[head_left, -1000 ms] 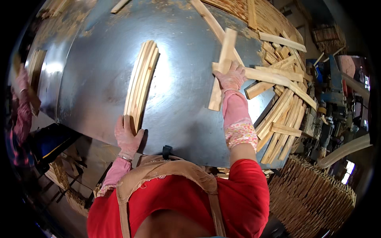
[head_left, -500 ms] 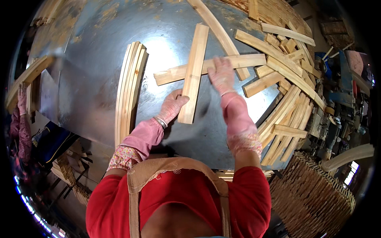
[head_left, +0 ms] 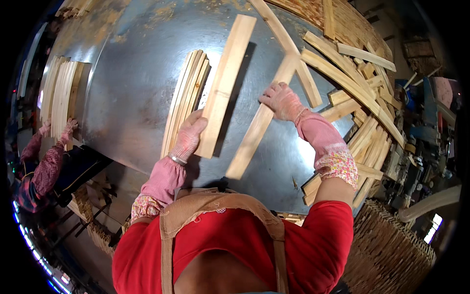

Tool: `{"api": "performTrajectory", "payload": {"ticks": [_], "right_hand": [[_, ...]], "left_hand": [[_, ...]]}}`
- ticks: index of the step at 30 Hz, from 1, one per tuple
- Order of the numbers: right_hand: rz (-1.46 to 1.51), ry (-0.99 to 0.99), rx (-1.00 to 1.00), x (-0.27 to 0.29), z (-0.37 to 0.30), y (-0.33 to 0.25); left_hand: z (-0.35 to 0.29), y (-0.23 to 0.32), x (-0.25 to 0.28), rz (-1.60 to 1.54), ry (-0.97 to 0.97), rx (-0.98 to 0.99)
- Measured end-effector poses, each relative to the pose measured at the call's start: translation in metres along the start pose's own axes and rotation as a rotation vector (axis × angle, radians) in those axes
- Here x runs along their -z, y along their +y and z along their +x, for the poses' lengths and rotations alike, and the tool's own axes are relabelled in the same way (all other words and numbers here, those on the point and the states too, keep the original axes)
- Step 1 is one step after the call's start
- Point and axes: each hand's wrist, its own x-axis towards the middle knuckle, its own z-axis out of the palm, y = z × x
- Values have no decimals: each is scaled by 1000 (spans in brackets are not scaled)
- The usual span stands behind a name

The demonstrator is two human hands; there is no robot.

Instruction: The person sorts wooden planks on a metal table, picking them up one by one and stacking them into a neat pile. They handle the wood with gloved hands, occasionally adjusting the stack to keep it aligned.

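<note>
Wood plank (head_left: 227, 88): our left grip (head_left: 187, 139) pinches its near end, almost parallel to strips (head_left: 185, 98) at left.
Right grip (head_left: 284, 103): wrapped over second slat (head_left: 252, 136).

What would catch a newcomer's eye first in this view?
Probably the bright red shirt at the bottom, then the pale board slanting up mid-table in the person's left hand. Just right of it, the right hand is on a second board. The jumbled wood pile at the upper right of the shiny metal table also stands out.
</note>
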Motion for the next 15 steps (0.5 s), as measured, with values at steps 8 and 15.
{"api": "performTrajectory", "payload": {"ticks": [8,15], "right_hand": [[376,467,-324,82,-7,7],[2215,880,-235,46,50,-31]], "left_hand": [[-27,44,49,-53,-23,-108],[-8,87,7,-164,-119,104]]}}
